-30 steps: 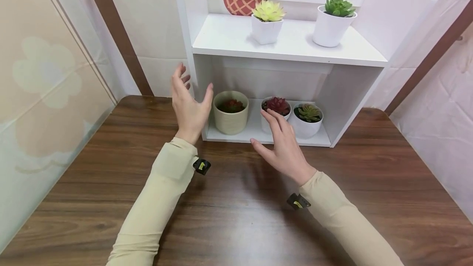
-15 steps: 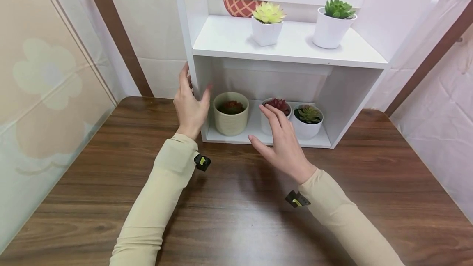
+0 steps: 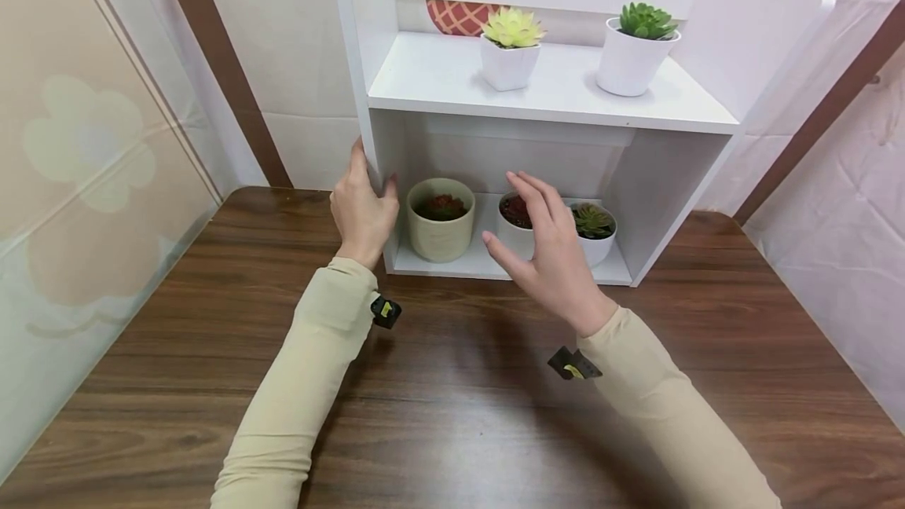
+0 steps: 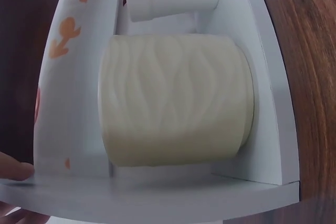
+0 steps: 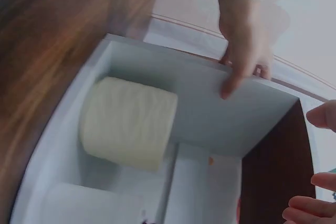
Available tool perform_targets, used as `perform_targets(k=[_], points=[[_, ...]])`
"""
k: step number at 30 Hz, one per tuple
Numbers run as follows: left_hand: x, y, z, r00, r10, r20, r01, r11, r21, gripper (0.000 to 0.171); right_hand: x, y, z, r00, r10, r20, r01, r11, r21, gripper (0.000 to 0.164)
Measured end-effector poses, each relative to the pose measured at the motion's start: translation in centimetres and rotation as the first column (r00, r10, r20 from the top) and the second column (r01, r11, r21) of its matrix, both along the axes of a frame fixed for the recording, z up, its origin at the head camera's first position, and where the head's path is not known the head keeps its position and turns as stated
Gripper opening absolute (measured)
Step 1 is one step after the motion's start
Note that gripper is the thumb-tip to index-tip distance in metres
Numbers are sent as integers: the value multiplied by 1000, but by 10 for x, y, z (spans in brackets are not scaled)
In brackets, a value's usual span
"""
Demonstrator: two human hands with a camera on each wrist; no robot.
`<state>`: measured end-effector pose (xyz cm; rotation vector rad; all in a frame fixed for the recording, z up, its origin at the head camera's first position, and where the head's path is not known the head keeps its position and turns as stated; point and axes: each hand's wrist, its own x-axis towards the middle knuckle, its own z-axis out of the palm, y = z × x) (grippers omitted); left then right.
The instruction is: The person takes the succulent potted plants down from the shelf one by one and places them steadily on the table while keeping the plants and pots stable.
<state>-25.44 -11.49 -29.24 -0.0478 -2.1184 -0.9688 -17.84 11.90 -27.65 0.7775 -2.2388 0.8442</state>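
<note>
A white two-tier shelf (image 3: 431, 77) stands on the table. My left hand (image 3: 362, 214) grips its left side panel, thumb on the inner face and fingers round the outside, as the right wrist view shows. Just right of that thumb, on the lower tier, sits a cream ribbed pot (image 3: 441, 240) with a reddish succulent inside. My right hand (image 3: 558, 265) hovers before the lower tier with fingers spread, holding nothing. It partly covers a white pot (image 3: 514, 238) with a dark red succulent and another white pot (image 3: 598, 250) with a green one.
On the upper tier are a white faceted pot (image 3: 509, 67) with a yellow-green succulent and a round white pot (image 3: 629, 65) with a green one. The brown wooden table (image 3: 438, 415) extends toward me. Printed cloth (image 3: 99, 140) hangs around it.
My left hand has come in from beside the panel and taken hold of it. The right hand has shifted slightly right and up. The pots appear to stay in place.
</note>
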Motion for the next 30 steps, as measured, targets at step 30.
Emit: perform_targets(k=[30], points=[[4,-1,-6,997,1,71,3,998,-61,44,-26,2,68,989,-77,-125,30,940,-341,54]])
